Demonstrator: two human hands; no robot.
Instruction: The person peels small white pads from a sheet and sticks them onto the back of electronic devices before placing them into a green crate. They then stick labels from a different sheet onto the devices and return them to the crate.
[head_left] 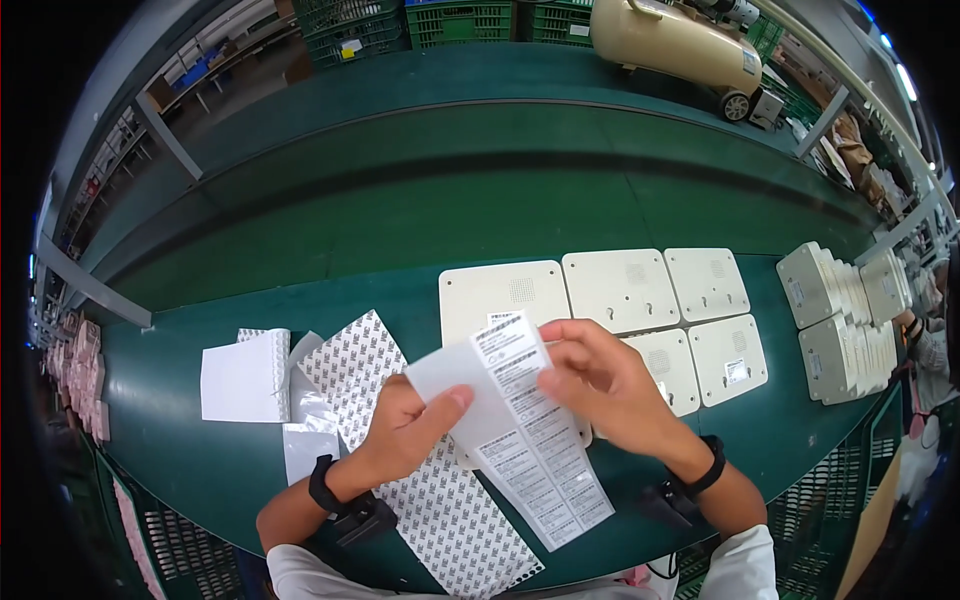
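Note:
A sheet of printed white labels (pixel 545 430) is held up between my hands, its upper left part bare of labels. My left hand (pixel 420 420) pinches its left side, thumb on top and fingers beneath. At the upper right edge, my right hand (pixel 610 380) has its thumb and fingers closed on the sheet by a top label. Below the sheet lie flat cream panels (pixel 500 285) with rounded corners, partly covered by it. Some panels, such as the lower right one (pixel 727 360), bear a small white label. Under my left forearm runs a pattern-printed backing strip (pixel 450 520).
A white stack of label sheets (pixel 243 378) and a second patterned sheet (pixel 355 370) lie at left. Stacked cream panels (pixel 840 320) stand at the right edge, pinkish stacks (pixel 85 385) at far left. Beyond the green table (pixel 180 340) are crates (pixel 460 25) and an air compressor (pixel 675 45).

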